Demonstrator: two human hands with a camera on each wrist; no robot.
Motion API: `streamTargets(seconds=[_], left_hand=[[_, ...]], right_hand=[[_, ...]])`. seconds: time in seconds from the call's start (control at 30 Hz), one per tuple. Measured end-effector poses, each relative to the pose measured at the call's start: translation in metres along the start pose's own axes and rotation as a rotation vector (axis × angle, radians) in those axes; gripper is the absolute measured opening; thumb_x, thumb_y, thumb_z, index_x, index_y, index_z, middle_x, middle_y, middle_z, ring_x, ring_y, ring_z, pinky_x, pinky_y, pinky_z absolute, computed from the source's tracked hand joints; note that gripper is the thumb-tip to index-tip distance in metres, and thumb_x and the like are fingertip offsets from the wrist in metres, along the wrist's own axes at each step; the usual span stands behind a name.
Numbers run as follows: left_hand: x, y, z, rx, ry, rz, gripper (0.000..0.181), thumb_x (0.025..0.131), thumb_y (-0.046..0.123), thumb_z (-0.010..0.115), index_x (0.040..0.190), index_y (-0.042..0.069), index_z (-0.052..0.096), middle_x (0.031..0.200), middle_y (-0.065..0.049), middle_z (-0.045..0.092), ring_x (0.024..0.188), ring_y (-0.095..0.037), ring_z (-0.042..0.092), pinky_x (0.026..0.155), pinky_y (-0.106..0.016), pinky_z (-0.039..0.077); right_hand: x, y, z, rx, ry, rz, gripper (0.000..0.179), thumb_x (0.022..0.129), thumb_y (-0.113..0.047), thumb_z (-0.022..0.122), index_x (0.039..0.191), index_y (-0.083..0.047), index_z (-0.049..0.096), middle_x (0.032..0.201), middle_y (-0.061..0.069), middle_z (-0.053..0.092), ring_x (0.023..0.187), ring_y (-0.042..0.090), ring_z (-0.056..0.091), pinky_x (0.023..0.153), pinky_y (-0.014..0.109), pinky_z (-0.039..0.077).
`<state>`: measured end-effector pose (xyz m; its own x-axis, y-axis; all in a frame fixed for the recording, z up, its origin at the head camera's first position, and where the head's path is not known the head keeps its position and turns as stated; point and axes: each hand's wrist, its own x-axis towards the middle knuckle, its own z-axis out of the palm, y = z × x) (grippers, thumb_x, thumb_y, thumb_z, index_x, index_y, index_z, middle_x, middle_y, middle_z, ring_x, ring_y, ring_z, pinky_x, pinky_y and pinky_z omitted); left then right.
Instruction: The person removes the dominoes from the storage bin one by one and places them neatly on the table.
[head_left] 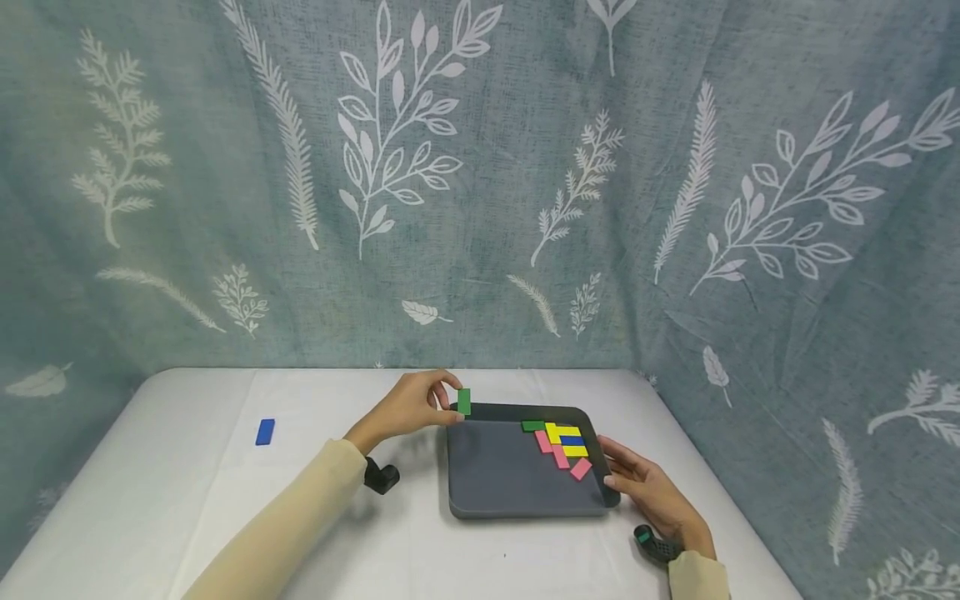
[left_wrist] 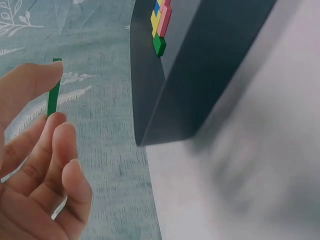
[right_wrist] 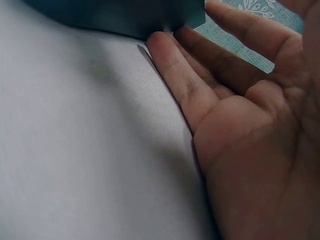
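My left hand pinches a small green tile between thumb and fingertips, above the back left corner of a dark grey tray. In the left wrist view the green tile is seen edge-on, thumb at its top and a fingertip at its lower end. My right hand grips the tray's right side, thumb at the rim; in the right wrist view its fingertips touch the tray's outer wall. Inside the tray lie another green tile, several yellow tiles, a blue tile and pink tiles.
A separate blue tile lies on the white-covered table, well left of the tray. Behind the table hangs a teal curtain with white leaf prints. Each wrist wears a black camera band.
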<state>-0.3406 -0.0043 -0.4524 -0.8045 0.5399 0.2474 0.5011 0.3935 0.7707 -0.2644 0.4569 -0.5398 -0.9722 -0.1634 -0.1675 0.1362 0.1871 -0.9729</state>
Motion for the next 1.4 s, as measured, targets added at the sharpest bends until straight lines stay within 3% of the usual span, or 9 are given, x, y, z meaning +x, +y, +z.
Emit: streamTargets(seconds=[0.23,0.67,0.93,1.4], left_hand=[[-0.016,-0.008,-0.016,0.004,0.020,-0.009,0.045,0.085,0.028,0.087,0.124,0.017,0.067,0.087,0.004,0.064,0.071,-0.017,0.063,0.067,-0.034,0.051],[-0.033,-0.020,-0.043,0.040,0.051,-0.047,0.047,0.085,0.028,0.087,0.125,0.017,0.066,0.087,0.004,0.065,0.073,-0.019,0.061,0.069,-0.038,0.051],[-0.049,-0.034,-0.056,0.059,0.069,-0.088,0.047,0.085,0.027,0.088,0.125,0.016,0.066,0.086,0.003,0.064,0.072,-0.021,0.059,0.066,-0.036,0.050],[-0.095,-0.071,-0.084,0.068,0.097,-0.175,0.047,0.084,0.025,0.088,0.124,0.012,0.066,0.080,-0.001,0.060,0.064,-0.019,0.054,0.061,-0.031,0.048]], right_hand=[[0.002,-0.002,0.002,-0.017,0.006,0.004,0.076,0.095,-0.016,0.077,0.160,-0.018,0.037,0.165,0.005,0.033,0.151,0.031,0.032,0.110,0.033,0.042],[-0.001,-0.004,0.004,-0.010,0.009,0.006,0.076,0.095,-0.015,0.076,0.161,-0.018,0.036,0.166,0.008,0.031,0.152,0.032,0.030,0.108,0.030,0.043],[-0.001,-0.004,0.002,-0.017,0.017,0.013,0.077,0.094,-0.016,0.077,0.160,-0.019,0.037,0.166,0.004,0.032,0.151,0.030,0.031,0.112,0.035,0.040],[0.002,0.000,0.001,-0.005,0.018,0.001,0.077,0.093,-0.016,0.078,0.160,-0.018,0.038,0.165,0.004,0.033,0.150,0.030,0.033,0.108,0.029,0.044]])
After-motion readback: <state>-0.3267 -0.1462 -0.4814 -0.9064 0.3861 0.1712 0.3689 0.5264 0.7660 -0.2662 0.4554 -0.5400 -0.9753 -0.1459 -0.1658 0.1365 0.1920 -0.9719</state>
